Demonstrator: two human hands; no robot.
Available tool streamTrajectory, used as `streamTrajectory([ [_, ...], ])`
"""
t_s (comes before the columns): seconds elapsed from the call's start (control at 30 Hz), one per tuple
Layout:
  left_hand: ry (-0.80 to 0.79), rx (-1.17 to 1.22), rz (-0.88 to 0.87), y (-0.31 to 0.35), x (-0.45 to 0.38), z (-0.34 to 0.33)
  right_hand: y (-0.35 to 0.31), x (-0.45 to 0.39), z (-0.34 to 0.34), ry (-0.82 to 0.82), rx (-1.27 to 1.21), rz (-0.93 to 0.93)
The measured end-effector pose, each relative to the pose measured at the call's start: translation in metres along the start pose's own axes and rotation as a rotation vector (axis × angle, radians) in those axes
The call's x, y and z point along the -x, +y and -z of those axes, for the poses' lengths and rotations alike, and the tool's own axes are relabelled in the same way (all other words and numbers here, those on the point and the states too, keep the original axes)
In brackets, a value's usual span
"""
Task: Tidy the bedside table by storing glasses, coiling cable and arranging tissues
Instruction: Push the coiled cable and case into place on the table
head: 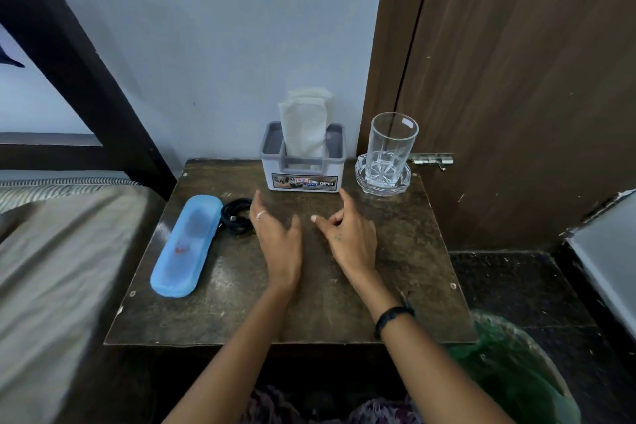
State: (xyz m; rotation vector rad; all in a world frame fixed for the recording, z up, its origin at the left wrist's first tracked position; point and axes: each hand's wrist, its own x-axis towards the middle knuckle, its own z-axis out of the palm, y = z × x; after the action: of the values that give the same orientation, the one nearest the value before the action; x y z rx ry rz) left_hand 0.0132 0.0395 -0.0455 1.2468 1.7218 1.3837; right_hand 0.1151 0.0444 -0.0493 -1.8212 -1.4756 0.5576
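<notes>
- The tissues stand upright in a grey holder at the back of the table, against the wall; the holder is the landmark here.
- Left of the holder and nearer the front, a coiled black cable lies flat on the table.
- Just beyond the cable, further left of the holder, a blue glasses case lies closed, slanting towards the table's front-left corner.
- In front of the holder both hands hover over the table, holding nothing.
- The left hand has straight, loosely spread fingers, its fingertips near the cable.
- The right hand has relaxed, slightly bent fingers, forefinger pointing up at the holder.
- Right of the holder an empty glass stands upright in a clear dish, close to a brown door.
- A bed sits to the far left of the holder.
- A green-lined bin stands at the front right.
</notes>
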Motion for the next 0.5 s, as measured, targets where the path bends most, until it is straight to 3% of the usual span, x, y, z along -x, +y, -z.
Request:
streamTrajectory([
  [0.2, -0.090, -0.062, -0.015, -0.003, -0.044, -0.012, -0.004, -0.030, -0.007, 0.072, 0.162, -0.057],
  [0.5, -0.109, -0.209, -0.094, -0.010, -0.047, -0.016, 0.003, -0.031, -0.011, 0.132, 0.133, -0.061],
])
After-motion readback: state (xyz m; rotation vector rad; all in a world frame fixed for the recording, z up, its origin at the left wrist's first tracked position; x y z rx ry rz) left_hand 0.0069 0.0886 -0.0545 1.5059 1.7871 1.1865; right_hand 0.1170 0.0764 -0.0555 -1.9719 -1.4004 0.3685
